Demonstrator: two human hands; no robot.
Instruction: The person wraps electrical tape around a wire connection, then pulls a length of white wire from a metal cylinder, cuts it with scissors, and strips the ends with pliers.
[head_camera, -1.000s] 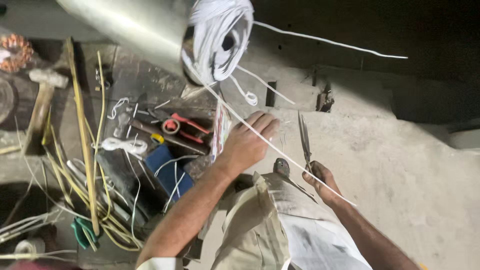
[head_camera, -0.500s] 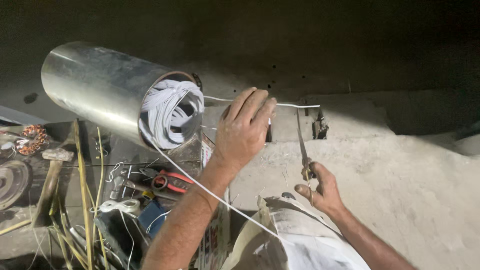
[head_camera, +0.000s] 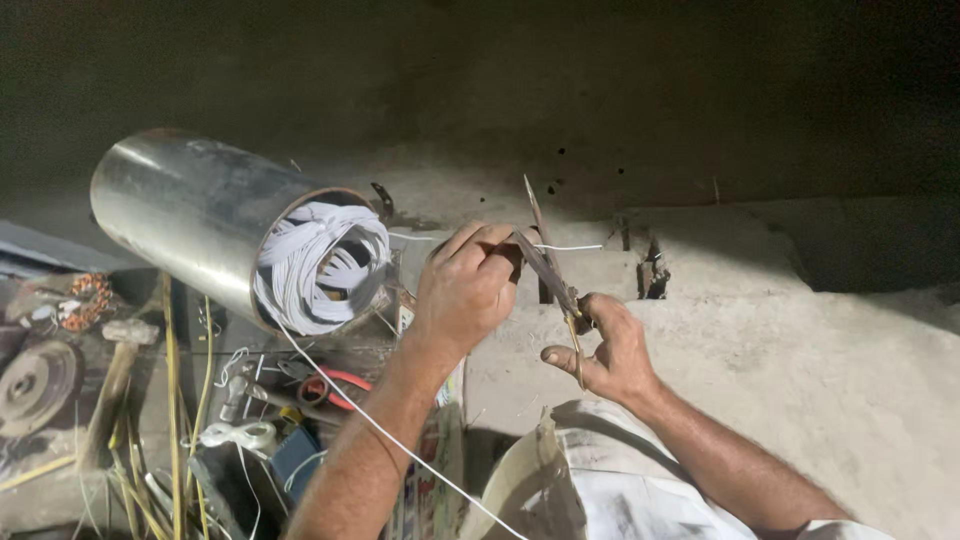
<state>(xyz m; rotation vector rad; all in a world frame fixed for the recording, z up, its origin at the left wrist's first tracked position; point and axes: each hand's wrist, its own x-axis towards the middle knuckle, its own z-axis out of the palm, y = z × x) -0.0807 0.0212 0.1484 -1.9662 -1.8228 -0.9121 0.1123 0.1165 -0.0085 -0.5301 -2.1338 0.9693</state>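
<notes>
My left hand (head_camera: 466, 285) pinches a thin white cord (head_camera: 568, 247) just in front of a shiny metal cylinder (head_camera: 195, 215). White coils (head_camera: 320, 265) fill that cylinder's open end. The cord's free end sticks out to the right of my fingers. My right hand (head_camera: 607, 350) grips a pair of scissors (head_camera: 548, 262), blades apart and pointing up, right beside the left fingers where the cord leaves them. Another strand of white cord (head_camera: 390, 435) runs from the coils down past my left forearm.
At the lower left lie a hammer (head_camera: 112, 380), yellow rods (head_camera: 170, 420), red-handled pliers (head_camera: 330, 385), a roll of white tape (head_camera: 240, 436) and a round metal part (head_camera: 35, 380). A copper-wound piece (head_camera: 85, 297) lies further left. A dusty grey surface (head_camera: 800, 370) spreads to the right.
The right hand has lifted the scissors up to the cord beside the left fingers. The left hand stays pinched on the cord. The view has tilted up, so the cylinder sits lower.
</notes>
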